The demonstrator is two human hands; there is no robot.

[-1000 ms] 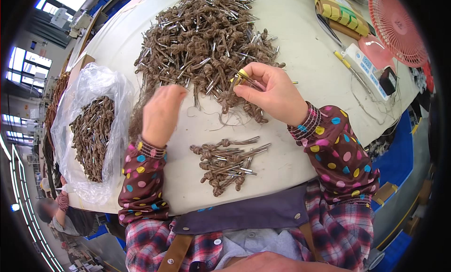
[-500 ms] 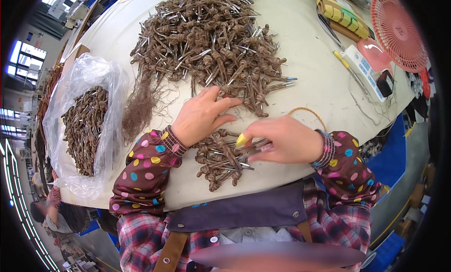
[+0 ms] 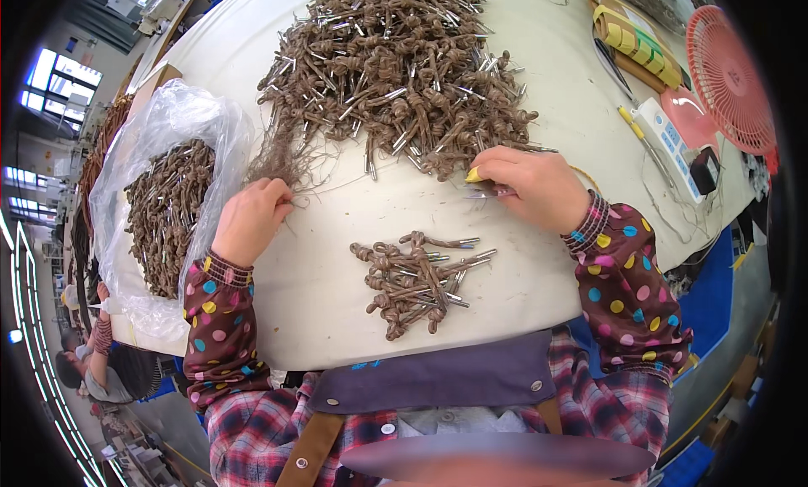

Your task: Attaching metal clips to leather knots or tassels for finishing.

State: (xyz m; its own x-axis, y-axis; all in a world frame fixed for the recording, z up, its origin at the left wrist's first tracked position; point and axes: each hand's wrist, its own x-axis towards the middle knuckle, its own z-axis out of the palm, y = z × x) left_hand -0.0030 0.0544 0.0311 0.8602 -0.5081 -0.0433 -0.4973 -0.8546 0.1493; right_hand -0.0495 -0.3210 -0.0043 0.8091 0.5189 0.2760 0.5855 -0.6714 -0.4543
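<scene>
My left hand (image 3: 251, 223) has its fingertips pinched together at the lower end of a brown tangle of loose threads (image 3: 282, 157); fine strands show at the fingers. In my right hand (image 3: 539, 188) are what look like small metal thread snips (image 3: 484, 192), mostly hidden by the palm, and a yellow wrap covers one fingertip. That hand is by the lower right edge of a big heap of knotted brown cords with metal tips (image 3: 396, 74). Between my forearms lies a smaller pile of the same knotted cords (image 3: 412, 285), untouched by either hand.
A clear plastic bag (image 3: 105, 209) with more knotted cords sits at left. On the right are a pink fan (image 3: 728, 74), a white power strip (image 3: 669, 146), a yellow-handled tool (image 3: 631, 123) and a yellow-wrapped roll (image 3: 635, 45). Another person (image 3: 97, 365) is at far left.
My left hand has moved left, from the big heap's edge to the thread tangle. My right hand has risen away from the small pile to the heap's right edge, still holding the snips.
</scene>
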